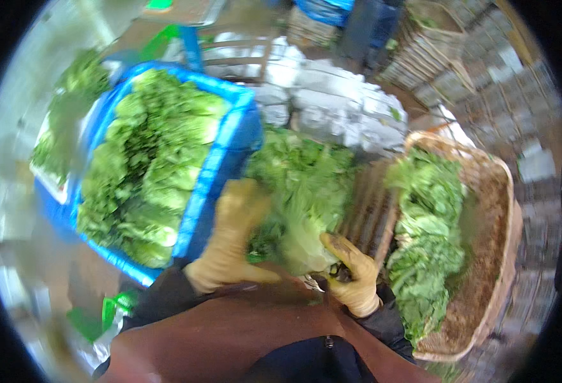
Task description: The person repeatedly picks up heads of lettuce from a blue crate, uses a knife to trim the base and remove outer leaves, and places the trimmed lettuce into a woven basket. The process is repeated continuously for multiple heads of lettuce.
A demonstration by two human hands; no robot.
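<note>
My left hand (235, 234), in a yellowish glove, has its thumb spread from the fingers. Its blurred fingertips are beside a pile of leafy green lettuce (305, 167); no held thing shows in it. On the other side my gloved right hand (352, 277) curls around a small dark object (340, 273), too blurred to name. Its forefinger lies against the pale base of a lettuce head (312, 244) in front of me. To the left, a crate lined with blue plastic (216, 163) holds rows of lettuce heads (166, 158).
A brown-stained basket (489, 239) on the right holds loose lettuce leaves (424, 258). White wrapped bundles (333, 100) are stacked behind the pile. More greens (72, 115) lie beyond the blue-lined crate. A slatted crate (424, 57) stands on the tiled floor (506, 105) at back right.
</note>
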